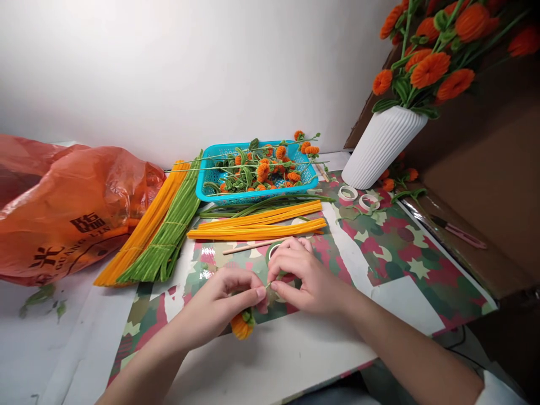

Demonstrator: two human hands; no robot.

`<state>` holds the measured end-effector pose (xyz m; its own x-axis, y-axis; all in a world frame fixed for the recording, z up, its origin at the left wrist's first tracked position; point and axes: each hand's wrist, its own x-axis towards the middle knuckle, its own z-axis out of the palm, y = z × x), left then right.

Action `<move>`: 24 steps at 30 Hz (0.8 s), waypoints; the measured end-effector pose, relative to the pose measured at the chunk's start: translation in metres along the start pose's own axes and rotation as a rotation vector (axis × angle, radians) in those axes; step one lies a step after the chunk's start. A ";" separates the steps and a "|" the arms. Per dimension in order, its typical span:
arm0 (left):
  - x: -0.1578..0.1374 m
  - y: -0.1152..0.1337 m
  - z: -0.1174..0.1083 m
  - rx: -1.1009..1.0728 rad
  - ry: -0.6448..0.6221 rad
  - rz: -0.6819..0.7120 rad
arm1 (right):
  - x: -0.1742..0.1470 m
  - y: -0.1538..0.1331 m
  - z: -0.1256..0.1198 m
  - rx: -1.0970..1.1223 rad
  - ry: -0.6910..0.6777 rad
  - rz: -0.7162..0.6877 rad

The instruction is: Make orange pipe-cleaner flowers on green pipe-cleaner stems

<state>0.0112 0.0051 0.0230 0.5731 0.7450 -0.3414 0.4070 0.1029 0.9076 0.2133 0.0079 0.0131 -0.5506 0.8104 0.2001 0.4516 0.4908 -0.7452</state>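
My left hand (236, 295) is closed in a pinch, and a yellow-orange pipe-cleaner flower (242, 326) with green at its base hangs head down beneath its fingers. Its stem is mostly hidden by the hand. Close beside it, my right hand (297, 273) pinches a thin pale green strip (268, 286) between thumb and forefinger, with the fingertips of both hands nearly meeting. Just behind the right fingers lies a roll of green tape (270, 252), partly covered. A thin wooden stick (240, 248) rests on the camouflage-patterned mat (198, 287) past the hands.
Yellow pipe cleaners (257, 229) lie beyond the stick. A blue basket (253, 197) holds orange flowers. Green bundles (162, 247) and an orange plastic bag (84, 208) are left. Right stand a white vase (379, 146), white tape rings (347, 193) and a pink-handled cutter (464, 233).
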 end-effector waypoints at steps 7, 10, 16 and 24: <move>0.001 0.001 0.004 0.367 0.228 0.117 | -0.001 0.002 0.004 -0.116 0.039 -0.049; 0.002 0.003 0.005 0.571 0.307 0.280 | 0.000 0.001 0.004 -0.064 0.028 0.023; 0.002 0.004 0.004 0.544 0.225 0.229 | 0.001 0.000 0.000 0.061 -0.021 0.110; -0.001 0.000 0.001 0.144 -0.003 -0.064 | 0.000 0.001 0.000 -0.022 -0.084 0.026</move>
<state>0.0115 0.0037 0.0234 0.5447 0.7379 -0.3985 0.5404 0.0545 0.8396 0.2140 0.0080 0.0129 -0.5946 0.7941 0.1261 0.4814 0.4772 -0.7352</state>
